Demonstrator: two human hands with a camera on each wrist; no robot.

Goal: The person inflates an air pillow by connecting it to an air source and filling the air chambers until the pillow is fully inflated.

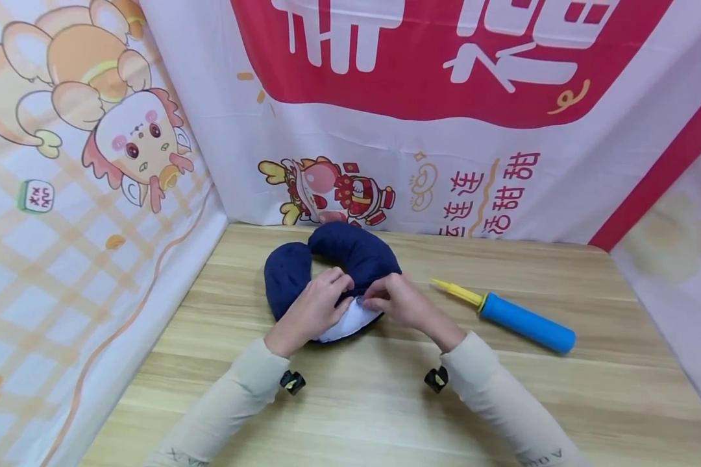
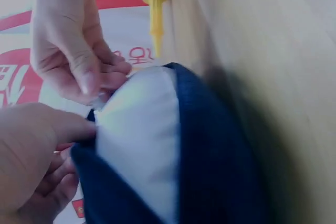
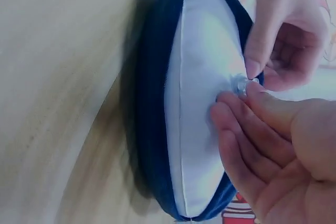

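A navy U-shaped neck pillow (image 1: 356, 250) lies on the wooden table. Its cover gapes along the near side, baring a white inner bladder (image 3: 202, 103) that bulges out. From the bladder's upper edge sticks a small clear valve (image 3: 242, 84). My right hand (image 1: 400, 301) pinches that valve between thumb and fingers, the other fingers lying along the white fabric. On the other side of the valve, my left hand (image 1: 315, 301) holds the edge of the navy cover, its thumb close to the valve. Both hands' fingertips nearly meet there.
A blue hand pump (image 1: 526, 321) with a yellow nozzle (image 1: 458, 292) lies on the table (image 1: 362, 402) to the right of the pillow. Printed cloth (image 1: 444, 110) hangs behind the table and on both sides.
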